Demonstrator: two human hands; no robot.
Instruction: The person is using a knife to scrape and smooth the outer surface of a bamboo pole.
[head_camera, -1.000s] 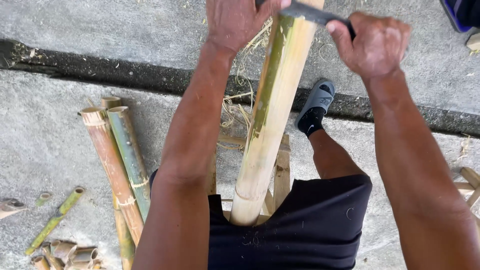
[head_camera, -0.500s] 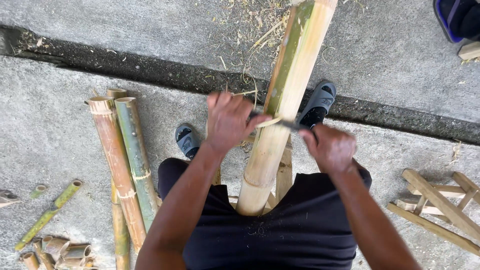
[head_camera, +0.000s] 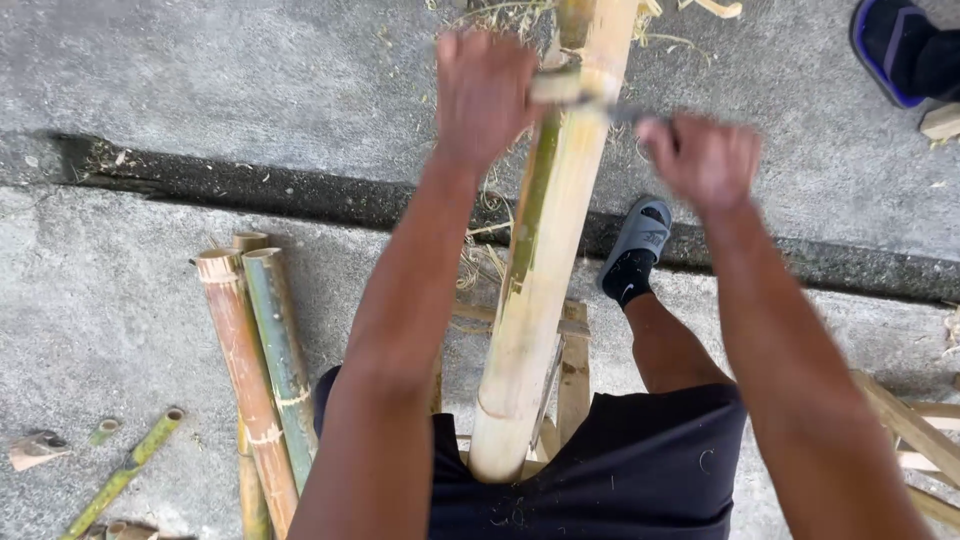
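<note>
Outdoors, on rough grey concrete crossed by a dark gutter line, a thick bamboo pole (head_camera: 545, 270) leans up from between the person's knees. The left hand (head_camera: 487, 92) and right hand (head_camera: 703, 158) are both closed into fists on the ends of a blade (head_camera: 600, 105) laid across the pole between them, blurred. Below the left arm, more bamboo poles (head_camera: 262, 360) lie on the concrete. Wooden slats (head_camera: 915, 430) sit under the right forearm.

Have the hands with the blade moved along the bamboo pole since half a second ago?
Yes. Both hands, left and right, have gone up the bamboo pole, away from the body, past the dark groove in the concrete.
</note>
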